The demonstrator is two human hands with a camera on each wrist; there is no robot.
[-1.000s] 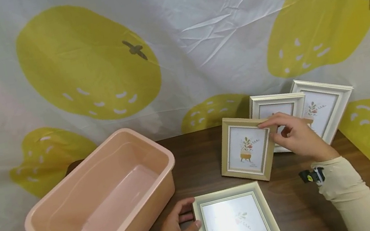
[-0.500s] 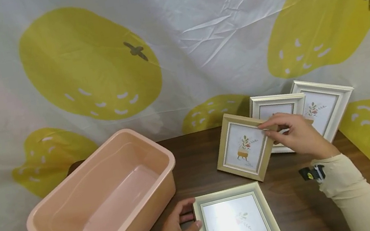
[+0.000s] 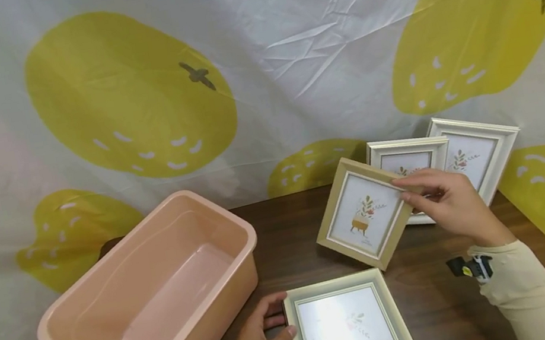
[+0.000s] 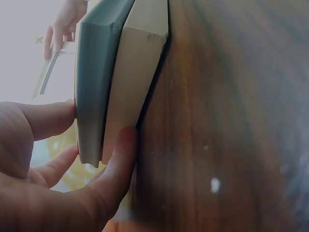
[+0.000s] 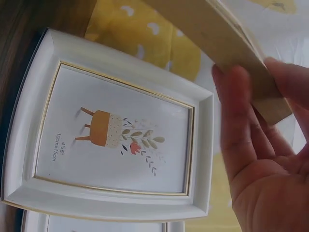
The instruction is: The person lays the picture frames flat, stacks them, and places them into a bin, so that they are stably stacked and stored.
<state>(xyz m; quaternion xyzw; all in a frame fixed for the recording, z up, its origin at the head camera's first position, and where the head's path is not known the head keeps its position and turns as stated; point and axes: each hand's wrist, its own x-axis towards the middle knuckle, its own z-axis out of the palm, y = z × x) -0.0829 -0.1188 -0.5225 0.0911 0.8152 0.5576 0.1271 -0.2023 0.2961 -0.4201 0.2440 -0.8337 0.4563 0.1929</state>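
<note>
My right hand (image 3: 445, 198) pinches a tan picture frame (image 3: 332, 202) by its right edge. The frame leans clockwise, its print facing me; the right wrist view shows its tan side (image 5: 212, 34) between thumb and fingers. My left hand (image 3: 257, 338) grips the left edge of a stack of picture frames lying flat at the front of the table. On top of the stack is a pale greenish frame (image 3: 343, 284) with glare on its glass. In the left wrist view the fingers span the thickness of this frame (image 4: 94, 87) and a tan one (image 4: 133, 72) beneath.
Behind the right hand stand two white picture frames (image 3: 406, 143), leaning back; the right wrist view shows one white frame (image 5: 125, 205) up close. A pink plastic tub (image 3: 169, 326) sits at the left of the dark wood table (image 3: 284, 240). A lemon-print cloth (image 3: 290, 83) hangs behind.
The tan picture frame has tilted clockwise, its upper corner going up and right, as my right hand moved slightly right with it. My left hand and the stack stay put.
</note>
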